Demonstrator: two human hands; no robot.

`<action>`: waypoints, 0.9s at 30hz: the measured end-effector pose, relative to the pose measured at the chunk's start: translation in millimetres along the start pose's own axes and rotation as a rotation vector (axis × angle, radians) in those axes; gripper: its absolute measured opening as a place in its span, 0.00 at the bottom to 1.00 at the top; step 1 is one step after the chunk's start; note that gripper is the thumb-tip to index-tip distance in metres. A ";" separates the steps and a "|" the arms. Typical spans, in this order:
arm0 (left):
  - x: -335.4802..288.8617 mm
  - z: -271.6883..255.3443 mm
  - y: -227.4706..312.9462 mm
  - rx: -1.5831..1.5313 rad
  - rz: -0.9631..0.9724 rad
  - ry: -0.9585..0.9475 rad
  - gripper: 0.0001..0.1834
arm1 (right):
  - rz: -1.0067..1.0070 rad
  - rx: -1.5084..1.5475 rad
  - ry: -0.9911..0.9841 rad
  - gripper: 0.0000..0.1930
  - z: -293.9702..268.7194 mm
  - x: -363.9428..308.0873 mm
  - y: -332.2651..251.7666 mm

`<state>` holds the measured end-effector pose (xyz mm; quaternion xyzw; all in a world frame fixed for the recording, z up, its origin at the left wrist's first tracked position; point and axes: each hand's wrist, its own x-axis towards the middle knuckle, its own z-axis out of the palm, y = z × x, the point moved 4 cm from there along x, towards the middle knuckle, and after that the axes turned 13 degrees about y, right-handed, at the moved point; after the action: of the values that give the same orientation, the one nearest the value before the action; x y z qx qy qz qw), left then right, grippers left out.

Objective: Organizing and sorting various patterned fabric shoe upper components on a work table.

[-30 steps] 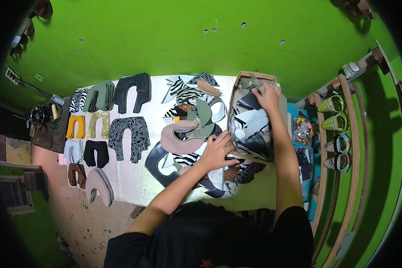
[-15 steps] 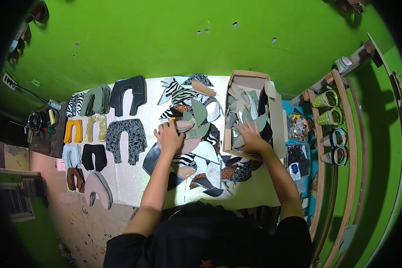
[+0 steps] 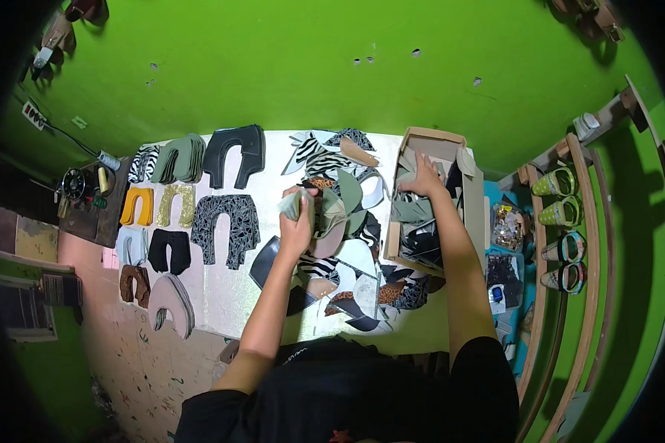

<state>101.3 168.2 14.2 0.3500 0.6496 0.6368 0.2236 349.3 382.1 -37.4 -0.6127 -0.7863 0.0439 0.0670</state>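
Observation:
My left hand (image 3: 295, 230) is closed around a small bunch of grey-green shoe-upper pieces (image 3: 292, 204), raised above a loose heap of cut pieces. In that heap lie a zebra-striped piece (image 3: 319, 159), a green piece (image 3: 349, 188), a pinkish piece (image 3: 328, 242) and a white piece (image 3: 355, 258). My right hand (image 3: 425, 177) reaches into a cardboard box (image 3: 434, 136), fingers stretched over the pieces inside. Green pieces (image 3: 412, 212) and dark ones show below it in the box; its fingertips partly overlap the contents.
Sorted stacks of U-shaped pieces stand at left: black (image 3: 234, 151), green (image 3: 179, 157), patterned (image 3: 224, 225), yellow (image 3: 136, 207), pink (image 3: 172, 304). On the right are tubs of small parts (image 3: 508, 225) and a wooden rack (image 3: 580, 303) bearing sandals (image 3: 554, 213).
My left hand has lifted off the heap with the pieces in its grip. My right hand has moved farther back inside the box. The whole view has shifted slightly.

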 end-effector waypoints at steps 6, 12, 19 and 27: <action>-1.7 9.5 20.6 -0.783 0.004 0.090 0.15 | 0.064 0.020 0.088 0.34 -1.7 7.7 4.8; -50.6 -42.0 -48.1 -0.287 -0.316 0.371 0.22 | -0.020 0.117 0.110 0.25 -55.9 -12.0 -9.1; -80.7 -105.9 -72.1 -0.004 -0.396 0.285 0.14 | -0.400 0.091 0.265 0.20 -67.3 -28.7 -103.6; -73.8 -128.9 -39.6 0.590 0.024 0.136 0.09 | -0.306 -0.449 0.039 0.13 31.6 1.4 -125.7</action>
<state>48.0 29.4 -24.7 0.3640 0.8159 0.4452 0.0608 223.6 353.0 -49.6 -0.4868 -0.8584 -0.1539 -0.0494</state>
